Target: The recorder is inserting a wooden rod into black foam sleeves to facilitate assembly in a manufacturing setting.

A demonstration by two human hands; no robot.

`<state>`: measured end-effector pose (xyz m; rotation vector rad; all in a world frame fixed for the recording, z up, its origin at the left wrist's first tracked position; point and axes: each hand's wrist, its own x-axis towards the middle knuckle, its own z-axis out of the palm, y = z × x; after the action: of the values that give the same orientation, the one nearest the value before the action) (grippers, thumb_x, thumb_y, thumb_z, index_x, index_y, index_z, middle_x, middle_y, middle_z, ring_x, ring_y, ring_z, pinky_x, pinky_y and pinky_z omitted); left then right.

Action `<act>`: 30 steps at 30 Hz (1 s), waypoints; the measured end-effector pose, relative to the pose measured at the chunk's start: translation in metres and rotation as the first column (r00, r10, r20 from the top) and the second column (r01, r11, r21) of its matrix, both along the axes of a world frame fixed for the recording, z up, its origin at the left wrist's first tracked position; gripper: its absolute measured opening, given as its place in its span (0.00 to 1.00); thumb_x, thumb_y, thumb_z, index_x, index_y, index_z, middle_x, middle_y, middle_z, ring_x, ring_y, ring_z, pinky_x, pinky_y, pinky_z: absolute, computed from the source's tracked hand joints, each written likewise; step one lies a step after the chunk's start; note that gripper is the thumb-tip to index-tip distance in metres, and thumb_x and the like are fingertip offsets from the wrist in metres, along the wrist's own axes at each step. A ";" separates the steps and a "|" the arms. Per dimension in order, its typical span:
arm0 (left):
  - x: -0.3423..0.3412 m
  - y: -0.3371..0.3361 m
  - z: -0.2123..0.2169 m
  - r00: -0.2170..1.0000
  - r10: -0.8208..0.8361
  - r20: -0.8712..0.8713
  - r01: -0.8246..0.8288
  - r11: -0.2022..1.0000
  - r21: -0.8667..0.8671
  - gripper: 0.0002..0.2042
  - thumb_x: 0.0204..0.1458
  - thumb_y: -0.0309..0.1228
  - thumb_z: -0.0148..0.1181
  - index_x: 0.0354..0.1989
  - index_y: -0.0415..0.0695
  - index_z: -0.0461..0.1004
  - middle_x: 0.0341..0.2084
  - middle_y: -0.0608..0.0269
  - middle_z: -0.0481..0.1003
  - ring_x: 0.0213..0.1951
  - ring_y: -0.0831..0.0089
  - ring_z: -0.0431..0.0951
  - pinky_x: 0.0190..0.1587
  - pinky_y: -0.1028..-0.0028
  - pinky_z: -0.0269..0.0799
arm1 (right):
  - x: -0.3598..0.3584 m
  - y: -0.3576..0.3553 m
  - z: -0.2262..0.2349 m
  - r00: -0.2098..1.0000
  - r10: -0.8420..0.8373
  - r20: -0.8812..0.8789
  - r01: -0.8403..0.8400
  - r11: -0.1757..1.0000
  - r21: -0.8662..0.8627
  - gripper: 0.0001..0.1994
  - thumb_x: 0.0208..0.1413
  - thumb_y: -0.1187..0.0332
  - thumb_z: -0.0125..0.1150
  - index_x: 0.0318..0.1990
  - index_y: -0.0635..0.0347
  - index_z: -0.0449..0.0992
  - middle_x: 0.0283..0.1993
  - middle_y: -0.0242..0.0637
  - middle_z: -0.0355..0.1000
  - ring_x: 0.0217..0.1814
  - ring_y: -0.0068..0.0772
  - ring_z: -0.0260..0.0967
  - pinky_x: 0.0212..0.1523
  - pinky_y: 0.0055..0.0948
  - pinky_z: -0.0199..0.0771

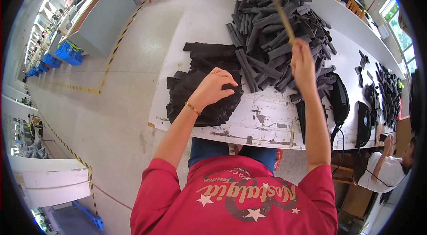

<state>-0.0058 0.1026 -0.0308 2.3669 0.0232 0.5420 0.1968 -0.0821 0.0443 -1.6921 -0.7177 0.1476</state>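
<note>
Left hand: on the black fabric stack, white table's near-left corner; can't tell if gripping.
Right hand: clenched round a wooden stick, over the table's grey fabric rolls.
Hard to see: stick's blurred far end; stack beneath left hand.

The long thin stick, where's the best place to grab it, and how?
Probably grip the stick at the end nearest the person, coming from that side, where the right hand holds it. It's long and slim, and slants away from the person.
</note>
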 end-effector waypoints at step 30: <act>-0.014 -0.100 0.033 0.834 0.251 0.491 -0.206 0.968 -0.144 0.18 0.43 0.23 0.62 0.45 0.43 0.68 0.48 0.60 0.67 0.54 0.63 0.64 0.58 0.60 0.59 | -0.117 -0.070 -0.101 0.798 0.329 -0.506 -0.403 0.914 -0.041 0.14 0.66 0.64 0.43 0.51 0.61 0.69 0.20 0.21 0.56 0.20 0.11 0.50 0.21 0.15 0.53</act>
<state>-0.0197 0.0028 0.0023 2.0804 0.0908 1.2454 0.0794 -0.1517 -0.0564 -1.5387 -0.6471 0.8975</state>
